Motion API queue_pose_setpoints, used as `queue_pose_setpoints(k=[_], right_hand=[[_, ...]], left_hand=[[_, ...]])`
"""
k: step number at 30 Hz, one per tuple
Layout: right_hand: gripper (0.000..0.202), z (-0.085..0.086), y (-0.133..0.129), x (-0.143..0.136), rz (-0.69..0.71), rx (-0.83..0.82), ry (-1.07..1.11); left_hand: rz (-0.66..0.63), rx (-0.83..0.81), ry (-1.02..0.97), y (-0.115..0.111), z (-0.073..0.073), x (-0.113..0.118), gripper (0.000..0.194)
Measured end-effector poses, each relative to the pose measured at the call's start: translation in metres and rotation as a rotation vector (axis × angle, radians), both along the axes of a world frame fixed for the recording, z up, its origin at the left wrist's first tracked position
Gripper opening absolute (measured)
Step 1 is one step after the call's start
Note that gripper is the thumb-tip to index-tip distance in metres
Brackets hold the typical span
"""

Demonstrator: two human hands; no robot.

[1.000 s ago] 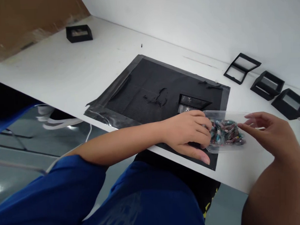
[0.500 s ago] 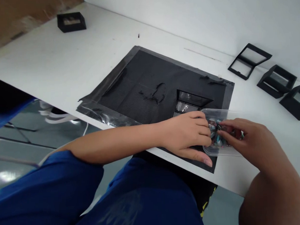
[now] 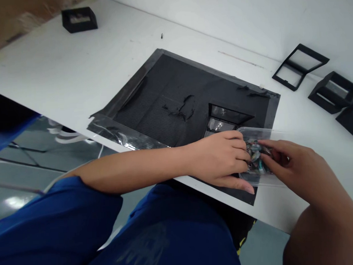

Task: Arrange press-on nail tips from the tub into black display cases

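Note:
A clear plastic box (image 3: 253,130) sits at the right edge of a black mat (image 3: 152,98). In it lie several small, shiny, mixed-colour pieces (image 3: 256,155), seemingly in clear wrapping; their kind is too small to make out. My left hand (image 3: 223,156) hooks its fingers over the box's left rim, with the thumb stretched out along the near side. My right hand (image 3: 293,163) reaches in from the right. Its thumb and forefinger are parted over the pieces, while the other fingers curl underneath, partly hidden. Beside my left hand stands an opened black case (image 3: 231,114) with a clear window.
On the right, by the wall, stand an opened black window frame (image 3: 300,68) and black windowed cases (image 3: 333,92). Another black case (image 3: 79,20) is at the far left of the white table (image 3: 47,71). Torn black scraps (image 3: 181,111) mark the mat.
The thumb and forefinger of my right hand have spread apart among the small pieces, which have shifted. My left fingers reach slightly further over the rim. The view has moved a little.

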State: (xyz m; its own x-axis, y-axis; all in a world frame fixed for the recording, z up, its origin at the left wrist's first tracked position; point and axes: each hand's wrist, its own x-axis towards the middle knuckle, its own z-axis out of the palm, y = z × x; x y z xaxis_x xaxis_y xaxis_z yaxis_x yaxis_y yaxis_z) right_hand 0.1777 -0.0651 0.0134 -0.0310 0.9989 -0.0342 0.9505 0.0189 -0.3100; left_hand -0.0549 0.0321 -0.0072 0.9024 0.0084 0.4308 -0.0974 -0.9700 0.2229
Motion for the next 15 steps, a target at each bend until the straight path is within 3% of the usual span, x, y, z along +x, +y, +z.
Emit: queue_pose_setpoints(k=[7, 15], right_hand=[[0.018, -0.002, 0.002, 0.000, 0.034, -0.024, 0.110], [0.025, 0.003, -0.005, 0.011, 0.011, -0.044, 0.298]], left_hand=[[0.001, 0.003, -0.067, 0.000, -0.002, 0.000, 0.057], [0.001, 0.016, -0.075, 0.000, -0.003, -0.002, 0.057]])
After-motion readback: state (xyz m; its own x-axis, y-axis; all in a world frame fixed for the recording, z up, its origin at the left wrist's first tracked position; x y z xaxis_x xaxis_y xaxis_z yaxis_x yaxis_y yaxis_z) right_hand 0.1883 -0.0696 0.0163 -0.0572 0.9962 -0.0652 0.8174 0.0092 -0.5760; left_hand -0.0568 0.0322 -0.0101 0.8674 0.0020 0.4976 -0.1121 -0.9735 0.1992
